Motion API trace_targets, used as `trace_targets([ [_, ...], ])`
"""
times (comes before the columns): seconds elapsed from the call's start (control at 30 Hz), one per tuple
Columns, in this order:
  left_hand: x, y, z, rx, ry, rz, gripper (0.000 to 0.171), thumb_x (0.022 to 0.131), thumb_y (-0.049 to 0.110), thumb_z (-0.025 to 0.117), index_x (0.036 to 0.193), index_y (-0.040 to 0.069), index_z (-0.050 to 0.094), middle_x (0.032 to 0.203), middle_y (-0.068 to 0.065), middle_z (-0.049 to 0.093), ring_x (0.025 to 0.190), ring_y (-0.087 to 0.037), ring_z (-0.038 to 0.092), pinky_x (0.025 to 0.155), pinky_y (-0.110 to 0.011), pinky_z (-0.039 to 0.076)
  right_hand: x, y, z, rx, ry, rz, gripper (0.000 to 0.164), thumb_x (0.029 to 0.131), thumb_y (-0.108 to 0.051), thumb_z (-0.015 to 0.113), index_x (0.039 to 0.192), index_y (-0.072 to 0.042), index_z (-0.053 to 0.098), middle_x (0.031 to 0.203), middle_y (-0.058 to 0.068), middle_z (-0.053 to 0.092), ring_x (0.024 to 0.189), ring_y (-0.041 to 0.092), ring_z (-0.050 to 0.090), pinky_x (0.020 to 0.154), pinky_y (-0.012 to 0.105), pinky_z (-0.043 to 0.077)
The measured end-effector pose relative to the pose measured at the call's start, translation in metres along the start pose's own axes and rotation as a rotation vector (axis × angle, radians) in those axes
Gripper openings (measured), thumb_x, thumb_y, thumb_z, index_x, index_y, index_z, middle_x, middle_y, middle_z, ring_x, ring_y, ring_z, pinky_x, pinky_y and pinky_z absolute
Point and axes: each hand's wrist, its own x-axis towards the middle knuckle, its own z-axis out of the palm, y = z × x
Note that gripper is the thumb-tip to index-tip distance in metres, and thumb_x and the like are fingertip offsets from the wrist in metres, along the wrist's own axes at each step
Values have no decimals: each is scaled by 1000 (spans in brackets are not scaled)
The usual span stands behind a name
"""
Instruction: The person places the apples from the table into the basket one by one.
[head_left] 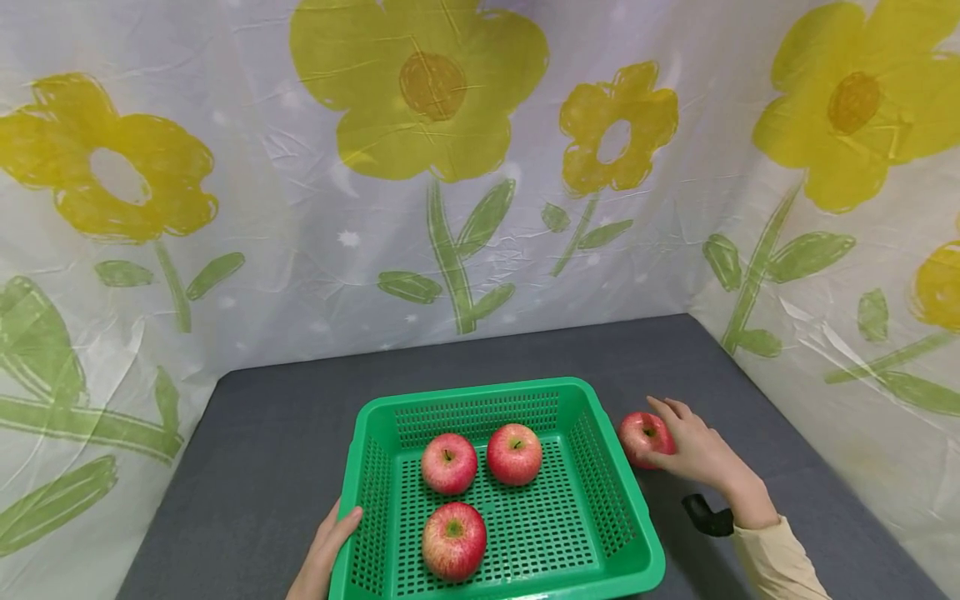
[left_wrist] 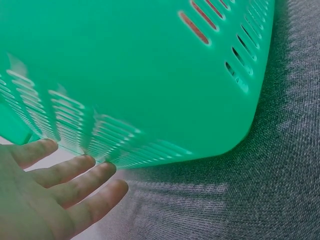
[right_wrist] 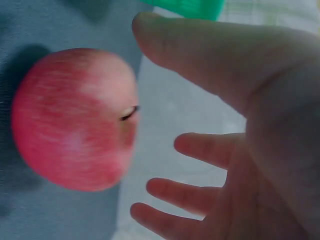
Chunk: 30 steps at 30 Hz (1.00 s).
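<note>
A green slotted plastic basket (head_left: 468, 392) holds three red apples: two side by side toward its back, and one apple (head_left: 454, 542) nearer its front. Along the basket's left side, my left hand (head_left: 326, 550) has its fingers extended and spread, the fingertips by the slotted outer wall (left_wrist: 120, 60). Another red apple (right_wrist: 75, 120) sits on the table just right of the basket, stem upward. Over it reaches my right hand (head_left: 693, 450), thumb and fingers spread around its top; the right wrist view shows a gap between hand and apple.
The dark grey cloth-covered table (head_left: 285, 425) stretches behind and beside the basket. A pale sheet with yellow flowers (head_left: 315, 250) hangs along the back and sides. A black wrist camera (head_left: 707, 515) is strapped below the right hand.
</note>
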Motion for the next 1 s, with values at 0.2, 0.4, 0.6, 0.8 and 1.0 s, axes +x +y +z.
trace_targets([
  [0.2, -2, 0, 2, -19, -14, 41, 64, 97, 34, 27, 140, 11, -14, 143, -16, -16, 128, -40, -10, 91, -67, 6, 0, 13, 13, 85, -19, 19, 86, 71, -37, 72, 133, 6, 30, 124, 34, 30, 108, 52, 37, 76, 62, 37],
  [0.4, -4, -1, 3, -48, -20, 84, 59, 98, 32, 26, 142, 13, -8, 145, -14, -8, 129, -38, -3, 93, -66, 9, 2, 22, 26, 146, -42, 34, 93, 72, -38, 71, 136, 7, 21, 124, 34, 29, 106, 48, 40, 76, 53, 42],
  [0.6, -4, -1, 4, -102, -56, 58, 56, 98, 35, 24, 143, 14, -2, 145, -13, 2, 129, -36, 6, 95, -62, 14, 6, 26, 33, 153, -31, 53, 95, 70, -39, 73, 136, 8, 22, 121, 32, 35, 98, 39, 47, 70, 44, 44],
  [0.8, -4, -1, 4, -148, -64, 67, 55, 98, 33, 26, 143, 15, -1, 145, -11, 4, 129, -35, 8, 96, -60, 15, 10, 26, 37, 156, -9, 38, 93, 66, -37, 76, 133, 7, 29, 116, 28, 41, 95, 34, 48, 68, 41, 45],
  [1.0, -5, 0, 4, -139, -56, 31, 58, 97, 37, 26, 143, 16, -1, 145, -11, 2, 130, -35, 6, 96, -61, 13, 12, 25, 40, 137, 25, 52, 88, 63, -37, 77, 128, 6, 36, 106, 24, 46, 86, 30, 50, 63, 38, 43],
])
